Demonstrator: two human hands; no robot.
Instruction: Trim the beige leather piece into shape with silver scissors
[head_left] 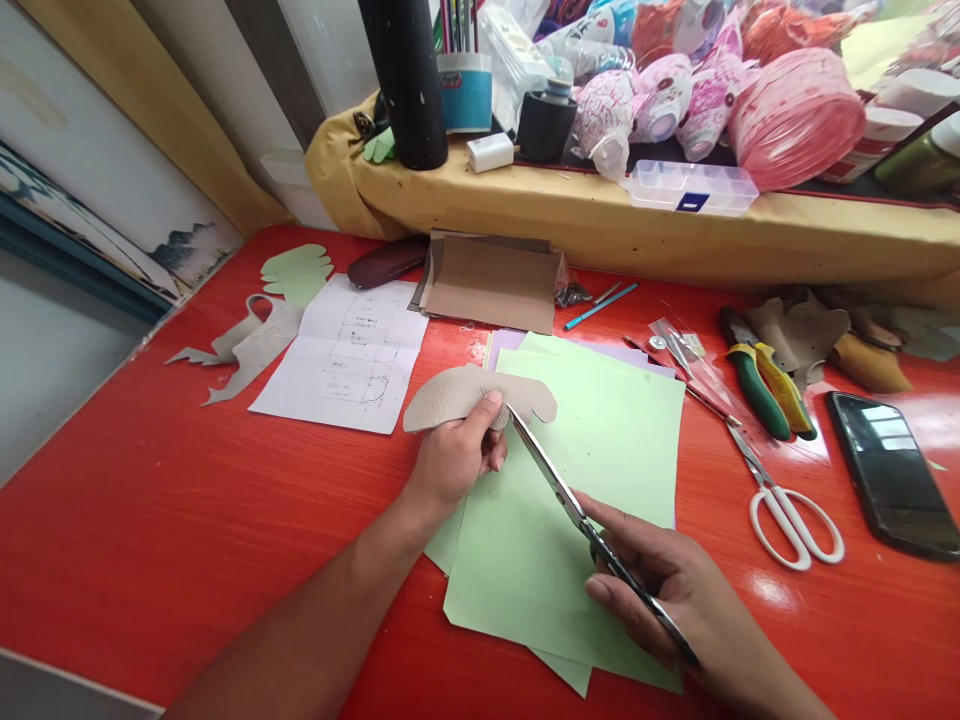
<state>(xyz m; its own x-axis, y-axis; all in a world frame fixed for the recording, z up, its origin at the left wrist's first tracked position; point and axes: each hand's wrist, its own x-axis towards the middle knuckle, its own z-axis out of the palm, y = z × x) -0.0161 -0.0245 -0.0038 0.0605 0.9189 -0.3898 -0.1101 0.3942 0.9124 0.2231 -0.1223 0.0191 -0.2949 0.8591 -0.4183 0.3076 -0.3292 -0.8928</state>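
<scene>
At the far left of the red table (97, 520) lie flat cut-out shapes (255, 345), and just beside them is a sheet of white paper (352, 360) with pencil sketches. The left hand (454, 460) comes from the lower left and holds a beige leather piece (457, 395) above the green paper sheets (540, 570). Its thumb presses on top and the other fingers close under, so they pinch the piece near its edge. The piece lies long from left to right and is a little curved. The long scissors (555, 470) lie diagonal, with the tips pointing to the upper left, at the lower edge of the piece. The right hand (660, 590), at lower right, has its fingers curled around the handles, which are mostly hidden. Farther right lie white-handled scissors (787, 525) and a black smartphone (889, 470).
</scene>
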